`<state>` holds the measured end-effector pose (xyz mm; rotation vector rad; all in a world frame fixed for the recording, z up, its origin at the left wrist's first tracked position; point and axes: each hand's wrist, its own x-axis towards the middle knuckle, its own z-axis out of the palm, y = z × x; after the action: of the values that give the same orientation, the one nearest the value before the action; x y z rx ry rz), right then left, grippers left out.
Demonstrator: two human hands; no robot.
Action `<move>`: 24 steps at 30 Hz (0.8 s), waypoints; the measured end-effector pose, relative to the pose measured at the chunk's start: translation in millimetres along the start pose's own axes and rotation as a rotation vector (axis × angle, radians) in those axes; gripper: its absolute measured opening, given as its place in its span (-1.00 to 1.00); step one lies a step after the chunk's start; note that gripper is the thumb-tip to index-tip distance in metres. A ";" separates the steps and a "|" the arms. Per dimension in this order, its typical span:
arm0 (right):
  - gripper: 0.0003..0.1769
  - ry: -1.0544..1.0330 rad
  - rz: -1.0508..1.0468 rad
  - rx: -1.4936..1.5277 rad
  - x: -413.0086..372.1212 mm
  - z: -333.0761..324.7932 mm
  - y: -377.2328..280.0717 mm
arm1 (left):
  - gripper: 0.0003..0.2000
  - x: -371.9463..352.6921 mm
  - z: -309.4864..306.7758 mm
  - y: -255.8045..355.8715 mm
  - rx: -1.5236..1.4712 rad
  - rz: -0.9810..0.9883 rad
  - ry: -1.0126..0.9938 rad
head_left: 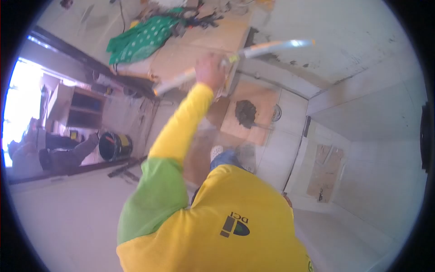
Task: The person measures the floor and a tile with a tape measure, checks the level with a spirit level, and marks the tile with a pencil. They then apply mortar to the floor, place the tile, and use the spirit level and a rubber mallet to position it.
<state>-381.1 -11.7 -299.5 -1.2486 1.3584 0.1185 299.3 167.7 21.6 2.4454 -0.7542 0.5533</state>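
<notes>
My left hand (210, 70) reaches forward, its fingers wrapped round the middle of a long spirit level (281, 46). The level is silvery with orange ends, and a yellow-green vial shows beside my fingers. It slants across the view over the edge of a worn tan surface (181, 55), its right end over the grey-white wall side. A green cloth with white dots (144, 40) lies on that surface, left of my hand. My right hand is out of view.
Below, a dark mortar heap (245, 113) sits on a tan board (263, 93), beside a round metal piece (277, 112). Through the opening at left are a black bucket (114, 146) and another person (68, 152). A brown panel (324, 172) lies in a recess at right.
</notes>
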 end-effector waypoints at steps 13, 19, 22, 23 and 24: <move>-0.52 0.061 0.192 -0.204 -27.7 80.5 -190.5 | -0.62 5.1 38.0 -140.5 0.219 0.095 0.049; -0.43 -0.278 -0.002 -0.542 18.0 169.4 -240.1 | -0.65 -153.1 -26.8 -92.3 -0.755 -0.084 -0.302; -0.41 -0.481 -0.125 -0.879 45.0 222.7 -276.3 | -0.48 -270.5 -11.6 -154.4 -0.674 -0.056 -0.902; -0.40 -0.542 -0.173 -0.988 53.9 243.5 -292.0 | -0.39 -284.6 -40.4 -175.1 -0.655 -0.210 -1.177; -0.39 -0.602 -0.216 -1.089 60.0 263.9 -308.0 | -0.36 -288.2 -71.9 -189.8 -0.679 -0.412 -1.248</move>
<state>22.9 13.9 -234.7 -2.0066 0.5703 1.0985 179.0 458.7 -136.8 1.9543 -0.6387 -1.2864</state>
